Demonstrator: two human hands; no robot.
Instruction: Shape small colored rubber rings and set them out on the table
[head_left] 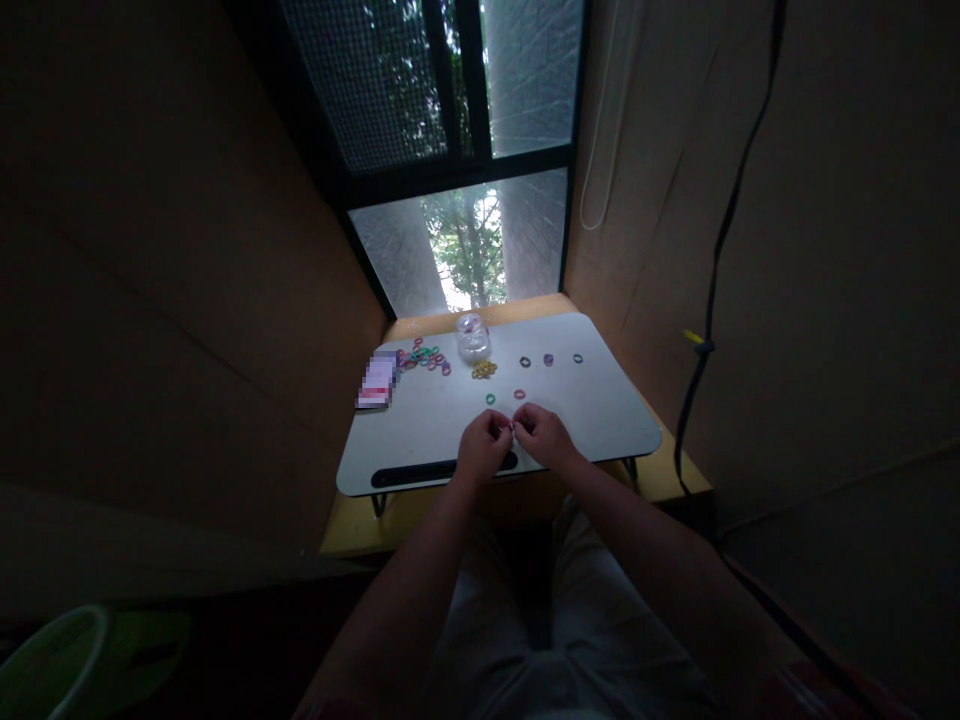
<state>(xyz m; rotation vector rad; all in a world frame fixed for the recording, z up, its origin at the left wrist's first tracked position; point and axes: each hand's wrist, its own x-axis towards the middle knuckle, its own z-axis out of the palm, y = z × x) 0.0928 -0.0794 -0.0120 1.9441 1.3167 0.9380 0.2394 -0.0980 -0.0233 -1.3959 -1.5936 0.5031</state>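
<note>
My left hand [486, 444] and my right hand [543, 436] meet over the front of the white folding table [420, 430]. Both are closed, fingertips pinched together around something small and pale reddish that is too small to name. Just beyond them lie a green ring [490, 399] and a pink ring [520, 394]. Farther back are a dark ring [525, 362], a purple ring bundle [548, 360] and a grey ring [577, 358]. A heap of yellow rings [484, 370] sits in front of a clear plastic jar [473, 340].
Several mixed coloured rings [424, 357] lie scattered at the back left, beside a blurred-out phone-like rectangle [378, 380]. A dark slot [412, 472] runs along the table's front edge. A black cable [724, 230] hangs on the right. A green basket [90, 660] stands on the floor at left.
</note>
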